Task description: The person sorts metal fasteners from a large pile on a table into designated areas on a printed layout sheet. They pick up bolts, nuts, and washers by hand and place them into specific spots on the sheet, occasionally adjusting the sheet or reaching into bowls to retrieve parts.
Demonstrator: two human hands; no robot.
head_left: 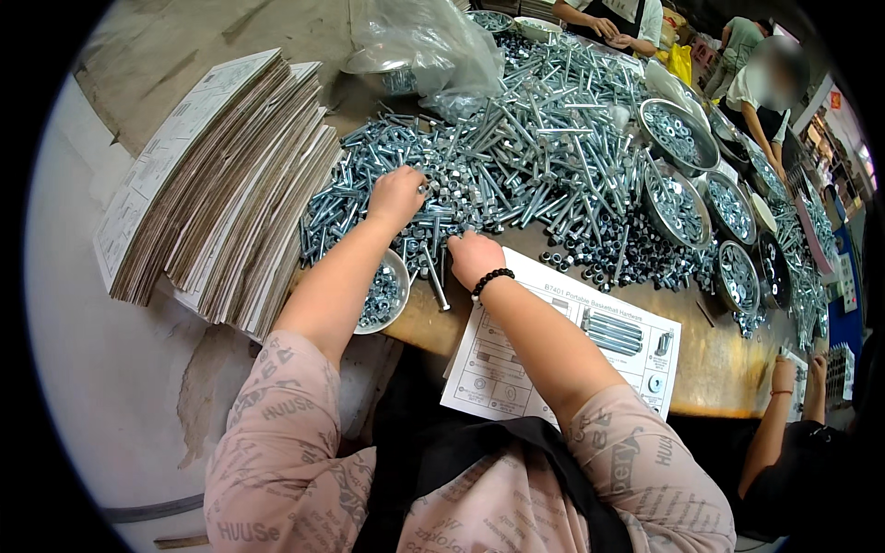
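My left hand [396,196] reaches into the heap of loose metal hardware, its fingers pinched on a small silver nut [423,189] at the fingertips. Loose nuts [452,189] lie just right of it. Closer to me, my right hand [475,253] is closed at the front edge of the heap; its fingertips are turned away, so what they hold is hidden. Below that wrist lies a printed hardware card [544,318], with several bolts [613,332] and a washer [655,382] on it. A long bolt [434,276] lies left of my right hand.
A white bowl of nuts [403,286] sits under my left forearm. Stacked printed cards [212,175] stand at left. Long bolts [553,138] and dark nuts [608,253] spread rightward to metal bowls of washers [678,207]. A plastic bag [433,46] lies behind. Co-workers [613,23] are around the table.
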